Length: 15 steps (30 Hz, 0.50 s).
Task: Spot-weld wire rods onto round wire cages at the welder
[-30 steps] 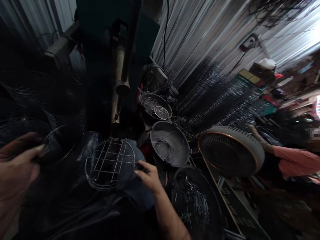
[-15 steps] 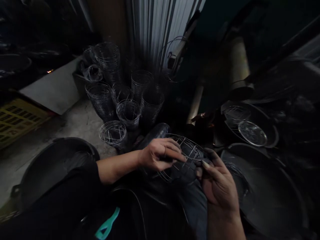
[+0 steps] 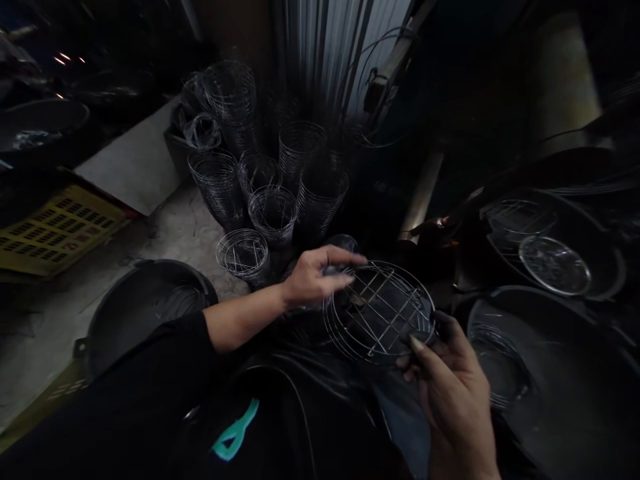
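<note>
Dark pans [image 3: 570,380]: at least 4, 1 just right of right fingers [image 3: 454,332]. Wire stacks [image 3: 215,190]: at least 7, beyond left fingers [image 3: 343,256]. Wire rack [image 3: 384,309]: 1 grid uppermost, rings beneath uncounted; between left and right fingers. Crossbars appear complete; anything left unclear. Right fingers pinch near rim; left fingers parted, blurred, gripping nothing visible, contact unclear. Wire coil [image 3: 513,360]: 1 in pan beside right fingers.

Pale corrugated wall [image 3: 325,60], dimly lit; grey floor [image 3: 180,233], patchy with shadow; orange sparks [image 3: 62,59], bright at upper left
</note>
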Available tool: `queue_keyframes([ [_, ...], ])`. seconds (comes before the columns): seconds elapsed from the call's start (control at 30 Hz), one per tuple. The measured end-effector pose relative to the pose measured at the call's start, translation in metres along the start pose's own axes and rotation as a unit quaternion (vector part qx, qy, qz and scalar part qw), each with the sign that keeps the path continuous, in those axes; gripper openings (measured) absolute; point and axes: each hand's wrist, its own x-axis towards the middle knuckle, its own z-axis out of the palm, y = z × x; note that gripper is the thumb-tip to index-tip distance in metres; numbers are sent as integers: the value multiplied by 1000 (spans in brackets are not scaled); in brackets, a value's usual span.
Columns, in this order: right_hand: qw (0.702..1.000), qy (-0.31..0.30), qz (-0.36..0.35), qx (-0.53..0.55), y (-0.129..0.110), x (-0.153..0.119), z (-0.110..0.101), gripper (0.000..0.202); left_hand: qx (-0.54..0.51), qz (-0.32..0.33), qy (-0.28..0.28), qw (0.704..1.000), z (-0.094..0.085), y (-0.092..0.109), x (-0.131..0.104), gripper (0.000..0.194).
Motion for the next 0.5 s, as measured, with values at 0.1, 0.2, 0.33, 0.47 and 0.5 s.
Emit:
queue_keyframes([
  [0.1,1000,-22,-11,6,0,-6,1,74,-38,-177,62,982,1,-21,7,49],
  [0.2,998,-41,-25,37,2,-12,4,65,-68,-226,37,971,3,-31,3,59],
  [0.33,997,-40,-43,56,7,-24,13,62,-100,-230,46,967,4,-22,-8,56],
  [0.47,996,-54,-26,65,7,-34,14,72,-83,-211,42,973,5,-13,-12,54],
  [0.5,996,-58,-24,67,6,-35,13,72,-72,-203,63,974,4,-14,-12,59],
])
